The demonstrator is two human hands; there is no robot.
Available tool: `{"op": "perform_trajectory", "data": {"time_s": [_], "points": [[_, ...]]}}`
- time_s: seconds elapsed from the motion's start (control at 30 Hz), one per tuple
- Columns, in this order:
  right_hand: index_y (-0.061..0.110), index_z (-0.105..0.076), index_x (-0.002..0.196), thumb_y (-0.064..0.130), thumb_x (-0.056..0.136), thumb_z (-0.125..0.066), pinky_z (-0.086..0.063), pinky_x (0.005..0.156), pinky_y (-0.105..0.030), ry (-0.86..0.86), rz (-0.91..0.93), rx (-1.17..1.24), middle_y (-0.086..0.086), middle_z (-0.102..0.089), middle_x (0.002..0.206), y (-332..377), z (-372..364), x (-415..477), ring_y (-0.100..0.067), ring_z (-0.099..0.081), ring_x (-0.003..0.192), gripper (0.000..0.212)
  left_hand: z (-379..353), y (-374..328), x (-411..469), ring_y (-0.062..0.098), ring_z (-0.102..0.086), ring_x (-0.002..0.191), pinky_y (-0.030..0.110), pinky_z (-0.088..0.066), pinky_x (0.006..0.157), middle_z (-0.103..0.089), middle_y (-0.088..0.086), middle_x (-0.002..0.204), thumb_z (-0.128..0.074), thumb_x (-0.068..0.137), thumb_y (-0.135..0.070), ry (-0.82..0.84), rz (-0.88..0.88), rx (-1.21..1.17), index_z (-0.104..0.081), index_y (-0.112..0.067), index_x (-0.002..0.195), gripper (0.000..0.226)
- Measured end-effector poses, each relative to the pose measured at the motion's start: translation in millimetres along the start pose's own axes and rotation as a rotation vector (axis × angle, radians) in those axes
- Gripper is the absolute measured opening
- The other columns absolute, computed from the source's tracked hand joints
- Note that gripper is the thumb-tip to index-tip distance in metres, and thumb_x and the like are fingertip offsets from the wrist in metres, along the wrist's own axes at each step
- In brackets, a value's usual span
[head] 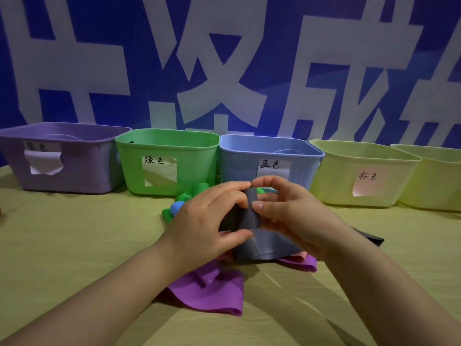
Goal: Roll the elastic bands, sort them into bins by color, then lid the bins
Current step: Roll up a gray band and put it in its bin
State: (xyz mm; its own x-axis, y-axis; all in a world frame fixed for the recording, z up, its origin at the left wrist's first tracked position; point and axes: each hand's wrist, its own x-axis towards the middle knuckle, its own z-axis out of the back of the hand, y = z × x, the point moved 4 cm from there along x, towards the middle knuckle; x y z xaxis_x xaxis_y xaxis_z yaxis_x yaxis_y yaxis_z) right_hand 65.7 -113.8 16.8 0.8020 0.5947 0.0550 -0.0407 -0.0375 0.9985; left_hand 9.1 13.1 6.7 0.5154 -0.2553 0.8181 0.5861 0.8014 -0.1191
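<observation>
A purple bin (62, 161), a green bin (167, 156), a blue bin (269, 151), a yellow bin (361, 168) and a second yellow bin (439, 178) stand in a row across the middle of the frame. Just below them, green bands (185, 197) and a blue roll (175, 207) lie on the table (74, 245) beside the left hand (204, 226). That hand and the right hand (296, 218) both pinch the grey band (264, 243), fingers curled round its rolled top. A purple band (212, 290) lies at lower middle, with a pink band (296, 258) peeking out.
</observation>
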Motion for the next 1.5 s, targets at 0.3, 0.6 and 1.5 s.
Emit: {"op": "perform_trajectory", "data": {"time_s": [0.3,0.6,1.5], "points": [[0.014,-0.050,0.119,0.009,0.073,-0.071,-0.049,0.093,-0.042,0.092,-0.004,-0.094,-0.015,-0.055,0.110,-4.9,-2.1,-0.2,-0.025,-0.060,0.101,0.050,3.5,0.6,-0.1,0.010,-0.054,0.107,0.011,-0.034,0.098,-0.064,0.007,0.115,-0.065,0.076,-0.031,-0.062,-0.031,0.018,-0.055,-0.016,0.094,0.026],[0.019,-0.050,0.101,-0.010,0.075,-0.066,-0.051,0.086,-0.048,0.024,0.065,-0.113,-0.022,-0.050,0.090,-4.8,-6.0,2.7,-0.031,-0.056,0.084,0.042,-1.1,-1.3,-1.4,0.004,-0.048,0.112,0.008,-0.032,0.098,-0.048,-0.003,0.123,-0.069,0.071,-0.028,-0.086,-0.008,-0.067,-0.043,-0.016,0.114,0.052],[0.006,-0.052,0.109,-0.006,0.075,-0.066,-0.050,0.075,-0.029,0.018,0.046,-0.122,-0.017,-0.059,0.090,-2.0,-2.7,0.8,-0.025,-0.057,0.084,0.038,-0.8,-1.9,-2.1,0.011,-0.052,0.101,0.011,-0.034,0.091,-0.059,0.004,0.106,-0.068,0.069,-0.033,-0.055,-0.014,0.019,-0.047,-0.020,0.090,0.033]]}}
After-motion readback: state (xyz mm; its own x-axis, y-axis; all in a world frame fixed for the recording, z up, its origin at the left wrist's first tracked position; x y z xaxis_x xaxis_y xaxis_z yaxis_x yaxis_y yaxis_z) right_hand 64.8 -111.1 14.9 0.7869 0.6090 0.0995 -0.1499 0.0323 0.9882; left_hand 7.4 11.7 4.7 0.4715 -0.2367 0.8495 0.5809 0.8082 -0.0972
